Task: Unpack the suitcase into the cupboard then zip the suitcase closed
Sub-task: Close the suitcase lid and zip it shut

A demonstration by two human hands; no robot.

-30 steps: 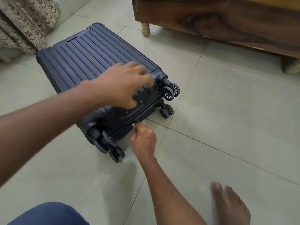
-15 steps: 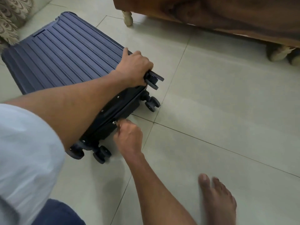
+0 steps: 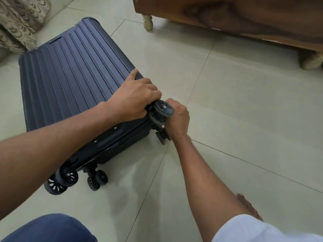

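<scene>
Two hands work at the wheel end of the suitcase (image 3: 70,81), which lies flat on the tiled floor (image 3: 244,119), ribbed shell up, lid down on the base.

Nearest the camera: a blue-clad knee (image 3: 49,227) at the bottom edge of view, a pale sleeve (image 3: 262,231) at the bottom right corner, a bare foot (image 3: 248,206) on the floor beside it.

Next out, the near wheels (image 3: 68,179) at the suitcase's left-hand bottom corner, untouched.

Left hand (image 3: 134,98): palm on the shell at the right-hand bottom corner, fingers curled over the edge, gripping and pressing the lid down. Right hand (image 3: 176,117): just beside the left, fingers curled at the corner seam behind the corner wheel (image 3: 161,110). It appears to pinch the zip pull, but the pull itself is hidden; cannot confirm.

Progress, judged: no clothes lie about, shell halves meet, so unpacking looks done. Zipping is under way. The seam along the bottom edge (image 3: 111,147) reads as closed, though blur leaves doubt. Remaining: run the zip round the corner and up the far long side, hidden from here.

Far: a curtain (image 3: 19,21) beyond the suitcase's top left corner; wooden furniture (image 3: 244,16) on turned feet at the far right, well apart from the case.
</scene>
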